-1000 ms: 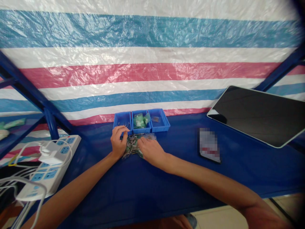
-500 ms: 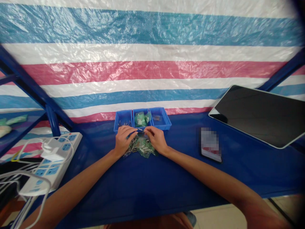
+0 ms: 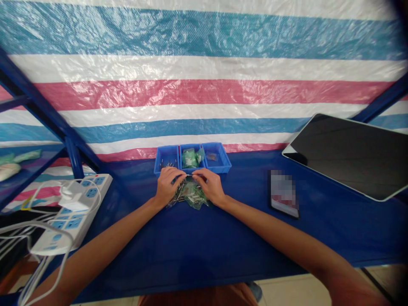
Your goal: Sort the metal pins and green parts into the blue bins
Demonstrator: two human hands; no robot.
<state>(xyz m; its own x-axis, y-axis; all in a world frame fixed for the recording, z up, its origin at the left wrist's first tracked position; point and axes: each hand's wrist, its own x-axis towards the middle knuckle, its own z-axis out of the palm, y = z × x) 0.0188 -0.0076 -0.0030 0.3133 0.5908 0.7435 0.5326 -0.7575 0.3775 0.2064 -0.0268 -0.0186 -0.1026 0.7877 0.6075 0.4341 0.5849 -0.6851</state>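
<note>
While your left grip and right grip, each closed to a pinch, held a slim pin between them, a green plastic bag lay just below both, blue bins just beyond.

The left forearm and right forearm, both bare, extend forward and converge. The left hand and right hand face each other, backs visible, fingers curled, each thumb opposing the index finger in a pinch, fingertips nearly meeting.
</note>
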